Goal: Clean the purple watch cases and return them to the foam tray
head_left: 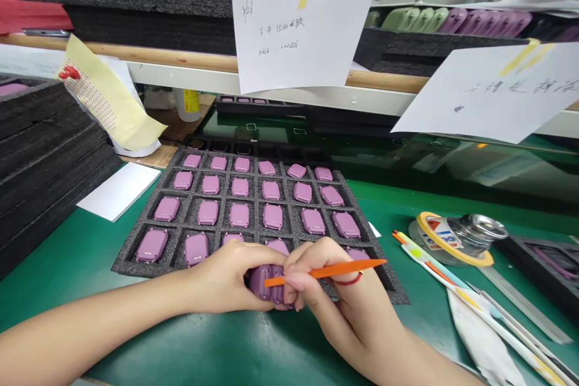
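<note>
Several purple watch cases (260,283) stand side by side in my left hand (239,271), which is closed around them. My right hand (316,283) pinches an orange plastic pry stick (348,268). The stick's left end lies against the purple cases, and its pointed end sticks out to the right. Some of my right fingers also rest at the right side of the cases. Behind both hands lies a grey foam tray (174,247) divided into compartments, most of them with one purple watch case (239,215) each. My hands hide part of its front row.
At right are a glass bottle (452,241) with a yellow tape roll around it, several pens and tools (434,268), a white cloth (484,338) and another tray (552,271). Stacked foam trays (45,151) stand left. Handwritten sheets (303,36) hang from the shelf.
</note>
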Tool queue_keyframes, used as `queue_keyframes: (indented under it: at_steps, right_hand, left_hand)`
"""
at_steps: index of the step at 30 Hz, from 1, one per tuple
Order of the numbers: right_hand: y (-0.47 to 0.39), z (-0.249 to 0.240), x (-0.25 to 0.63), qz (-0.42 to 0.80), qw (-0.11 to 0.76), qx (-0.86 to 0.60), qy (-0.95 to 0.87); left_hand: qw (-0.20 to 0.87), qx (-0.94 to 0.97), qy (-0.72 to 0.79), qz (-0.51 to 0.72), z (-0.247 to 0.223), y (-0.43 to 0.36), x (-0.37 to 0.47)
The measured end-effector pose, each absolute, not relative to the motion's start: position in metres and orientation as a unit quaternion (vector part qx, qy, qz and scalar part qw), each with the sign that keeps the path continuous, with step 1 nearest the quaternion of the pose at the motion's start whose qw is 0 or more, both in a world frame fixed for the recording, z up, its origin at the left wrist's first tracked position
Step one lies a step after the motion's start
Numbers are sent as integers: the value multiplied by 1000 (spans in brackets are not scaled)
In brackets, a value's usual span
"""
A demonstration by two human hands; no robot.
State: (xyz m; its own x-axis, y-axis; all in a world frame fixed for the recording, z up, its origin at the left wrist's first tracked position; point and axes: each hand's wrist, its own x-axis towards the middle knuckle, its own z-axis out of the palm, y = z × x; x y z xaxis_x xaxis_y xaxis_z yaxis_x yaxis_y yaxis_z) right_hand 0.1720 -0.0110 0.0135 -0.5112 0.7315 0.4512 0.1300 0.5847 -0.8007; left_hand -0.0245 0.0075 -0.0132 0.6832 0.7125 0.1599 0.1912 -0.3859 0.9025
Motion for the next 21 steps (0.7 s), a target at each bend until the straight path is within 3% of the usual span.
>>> queue_keyframes:
  at_steps: [9,21]
  right_hand:
    - [-16,13,172,311,410,-276,-812]
    - [-21,6,167,129,449,-252,-847]
  left_hand:
    - [482,782,300,258,-15,8,-26]
    - [487,778,306,253,-12,9,-25]
